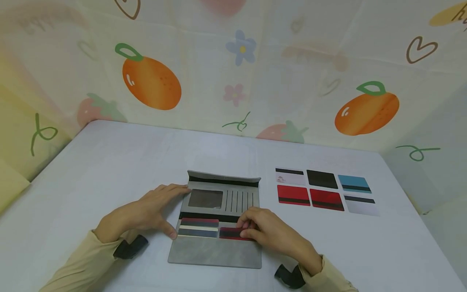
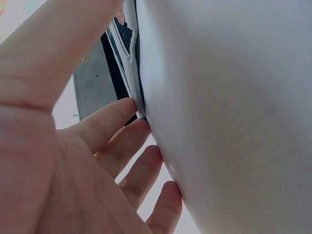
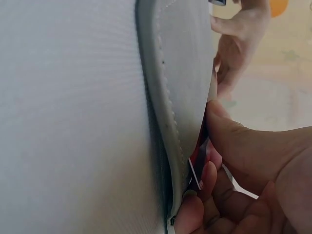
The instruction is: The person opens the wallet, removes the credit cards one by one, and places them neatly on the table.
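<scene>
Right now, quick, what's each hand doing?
Left hand: open, touching the wallet.
Right hand: closed, holding a red card at the wallet.

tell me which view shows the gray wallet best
The head view: the open gray wallet is spread out, partly covered by the right hand. The left wrist view shows part, steeply angled; the right wrist view, a stitched edge.

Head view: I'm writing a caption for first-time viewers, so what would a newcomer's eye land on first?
Probably the two bright orange fruits printed on the pale backdrop, one toward each side. Next, the open grey wallet at the lower middle, where the right hand holds a red card with a dark stripe. Then the six cards in two rows to the wallet's right.
</scene>
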{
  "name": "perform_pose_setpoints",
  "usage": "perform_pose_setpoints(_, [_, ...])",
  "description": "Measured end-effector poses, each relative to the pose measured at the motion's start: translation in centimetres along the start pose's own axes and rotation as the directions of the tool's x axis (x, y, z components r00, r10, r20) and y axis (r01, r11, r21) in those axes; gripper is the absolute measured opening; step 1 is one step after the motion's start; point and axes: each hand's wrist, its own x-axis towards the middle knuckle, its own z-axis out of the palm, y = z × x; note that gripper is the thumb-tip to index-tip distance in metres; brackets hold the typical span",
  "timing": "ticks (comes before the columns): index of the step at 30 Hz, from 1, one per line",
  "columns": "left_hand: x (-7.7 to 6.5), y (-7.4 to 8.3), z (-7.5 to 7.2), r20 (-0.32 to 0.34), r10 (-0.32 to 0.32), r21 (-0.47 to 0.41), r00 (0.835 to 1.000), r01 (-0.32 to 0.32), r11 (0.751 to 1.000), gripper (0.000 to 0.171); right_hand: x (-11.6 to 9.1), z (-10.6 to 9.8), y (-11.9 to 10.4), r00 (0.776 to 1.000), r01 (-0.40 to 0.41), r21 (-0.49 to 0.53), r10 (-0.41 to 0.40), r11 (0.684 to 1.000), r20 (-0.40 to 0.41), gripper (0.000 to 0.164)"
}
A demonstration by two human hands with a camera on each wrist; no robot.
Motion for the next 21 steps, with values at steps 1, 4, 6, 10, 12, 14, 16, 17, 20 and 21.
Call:
perform_pose_setpoints(1, [0.0,0.02,-0.01,0.0,0.0,-0.001,1.0,0.0,1.0,0.11,0.0,-0.04,-0.03,1.0,0.003,0.001,-0.003,1.0,-0.001,0.01])
perform_pose_setpoints(4, [0.01,0.08,-0.04,0.002,-0.001,-0.004,1.0,0.001,1.0,0.11,0.0,-0.12,-0.1,1.0,0.002,0.009,-0.002,1.0,-0.001,0.01])
perform_pose_setpoints(6, [0.01,0.1,-0.06,0.004,-0.002,-0.009,1.0,0.002,1.0,0.11,0.0,-0.17,-0.16,1.0,-0.005,0.02,0.005,1.0,0.0,0.01])
perform_pose_setpoints(10, [0.02,0.06,-0.02,0.007,-0.002,-0.018,1.0,0.002,1.0,0.11,-0.03,-0.13,-0.15,1.0,-0.018,0.039,0.018,0.999,-0.011,0.01])
perform_pose_setpoints(12, [0.03,0.06,-0.01,0.009,-0.003,-0.02,1.0,0.004,1.0,0.109,-0.05,-0.06,-0.1,0.999,-0.031,0.05,0.033,0.998,-0.034,0.011])
perform_pose_setpoints(14, [0.04,0.08,-0.01,0.01,-0.005,-0.021,1.0,0.006,1.0,0.109,-0.07,0.0,-0.04,0.997,-0.046,0.064,0.05,0.997,-0.061,0.013])
perform_pose_setpoints(16, [0.05,0.11,-0.03,0.01,-0.005,-0.02,1.0,0.006,1.0,0.109,-0.07,0.03,0.03,0.994,-0.06,0.075,0.066,0.995,-0.082,0.016])
perform_pose_setpoints(17, [0.05,0.13,-0.03,0.011,-0.007,-0.019,1.0,0.007,1.0,0.109,-0.07,0.02,0.06,0.994,-0.062,0.076,0.069,0.995,-0.086,0.017])
perform_pose_setpoints(20, [0.05,0.17,-0.03,0.011,-0.009,-0.019,1.0,0.009,1.0,0.109,-0.02,-0.09,0.09,0.996,-0.054,0.05,0.057,0.997,-0.074,0.019])
perform_pose_setpoints(21, [0.05,0.19,-0.03,0.011,-0.01,-0.019,1.0,0.01,1.0,0.109,-0.01,-0.16,0.09,0.997,-0.052,0.035,0.054,0.998,-0.063,0.02])
